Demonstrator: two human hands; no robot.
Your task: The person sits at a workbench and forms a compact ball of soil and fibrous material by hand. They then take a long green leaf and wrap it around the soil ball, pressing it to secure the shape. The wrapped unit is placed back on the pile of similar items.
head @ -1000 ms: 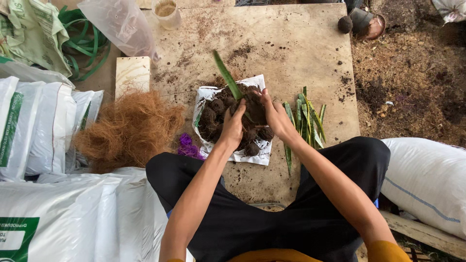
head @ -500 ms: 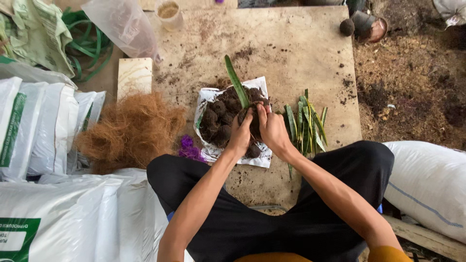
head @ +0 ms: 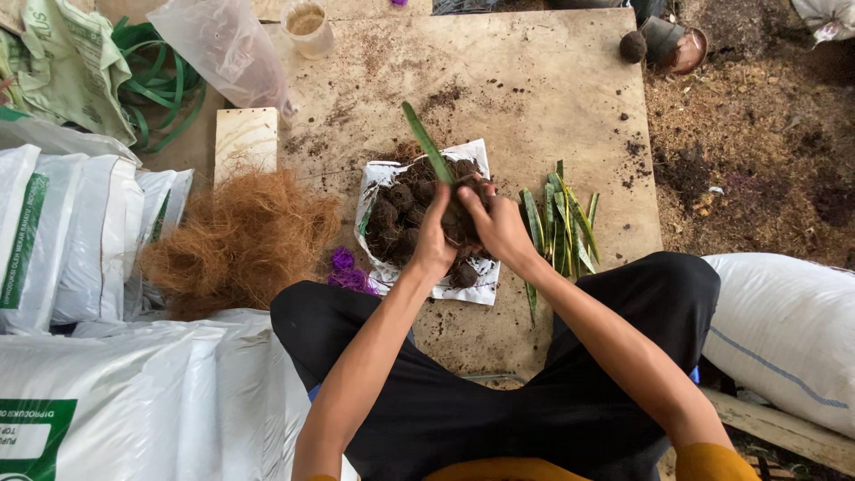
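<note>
We had both hands down on the heap of dark husk chunks point(head: 405, 223), which lay on a white sheet point(head: 463, 289) at the near middle of the board surface point(head: 534, 80), with one long green leaf point(head: 427, 142) standing out of the heap and leaning toward the far left. Our left hand point(head: 434, 245) was cupped against the near side of the pile, and our right hand point(head: 497, 223) pressed in from the right, the fingers point(head: 468, 198) of both curled close around the foot of the leaf, though whether they actually pinched it or only the chunks about it we could not tell. We judged the chunks to be light, dry and crumbly, apt to scatter unless gathered from both sides at once, and the leaf to be stiff but easy to snap, best held low near its base. More green cuttings point(head: 561, 227) lay just right of the sheet, a mound of brown fibre point(head: 240, 240) well to the left, and small purple scraps point(head: 347, 267) near the sheet's left edge.
</note>
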